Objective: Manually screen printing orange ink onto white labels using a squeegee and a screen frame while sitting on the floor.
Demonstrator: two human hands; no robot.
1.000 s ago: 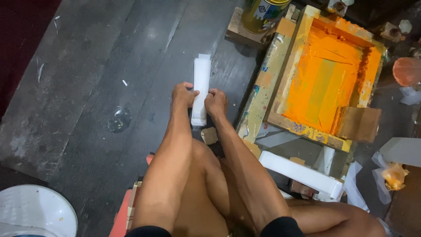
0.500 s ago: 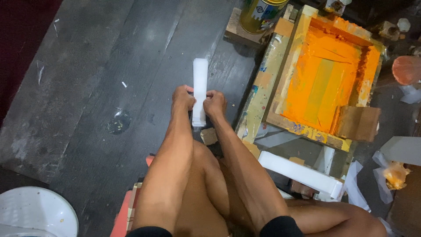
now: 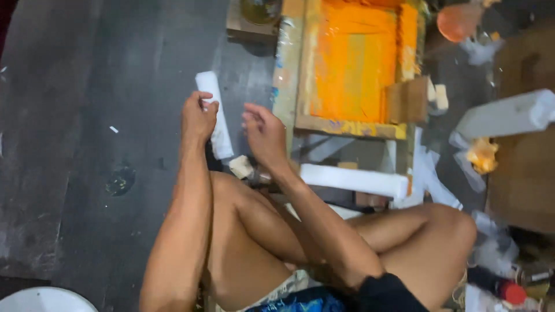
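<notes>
Head view: soft white roll (image 3: 213, 112), left-hand fingers (image 3: 203, 106)

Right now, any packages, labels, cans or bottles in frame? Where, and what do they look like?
White roll: held in the left hand, long wrapped cylinder; no label visible.
Round can: top edge, left of the orange-stained wooden frame, greenish-yellow top.
Long white packs: one below the frame, one at the right edge.
Red-capped bottle: bottom right, lying down.
No signs or screens.
</notes>
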